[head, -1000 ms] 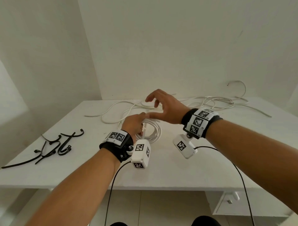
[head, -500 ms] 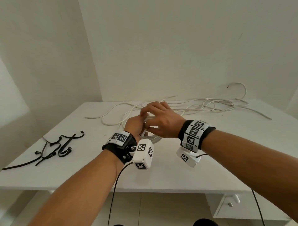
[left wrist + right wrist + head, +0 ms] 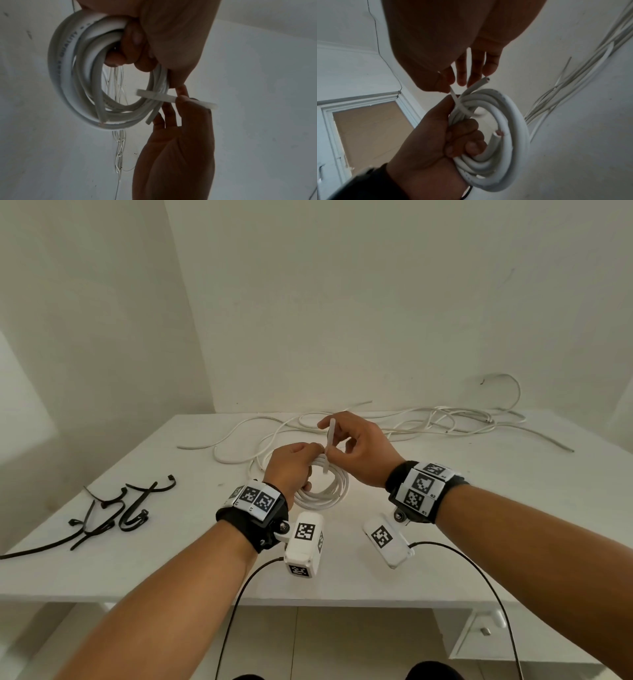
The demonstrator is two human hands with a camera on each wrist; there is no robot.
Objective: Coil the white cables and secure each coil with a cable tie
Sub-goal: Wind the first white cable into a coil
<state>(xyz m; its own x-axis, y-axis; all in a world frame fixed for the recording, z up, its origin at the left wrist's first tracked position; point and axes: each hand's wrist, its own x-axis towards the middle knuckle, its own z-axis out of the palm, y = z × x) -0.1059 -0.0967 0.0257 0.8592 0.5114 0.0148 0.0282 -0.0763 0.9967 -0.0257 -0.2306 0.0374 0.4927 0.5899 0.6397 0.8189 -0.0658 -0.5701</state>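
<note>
My left hand [image 3: 301, 470] grips a coil of white cable [image 3: 330, 491] just above the table [image 3: 171, 570], fingers curled through the loop [image 3: 77, 83]. A flat white cable tie [image 3: 330, 436] lies across the coil's strands beside my left thumb, and its free end stands upward. My right hand [image 3: 356, 448] pinches that tie between thumb and forefinger, with the other fingers spread. The tie [image 3: 159, 96] crosses the bundle in the left wrist view. In the right wrist view its lower end [image 3: 459, 104] dips inside the coil [image 3: 506, 121], next to a cut cable end.
Several black cable ties [image 3: 113, 511] lie at the table's left. Loose white cables [image 3: 435, 422] sprawl along the back and far right, one looping up the wall. A drawer unit [image 3: 486, 631] stands under the table at the right.
My right hand was open above the coil, then came down onto it, and now it pinches the white tie and holds it upright. The left hand has kept its grip on the coil.
</note>
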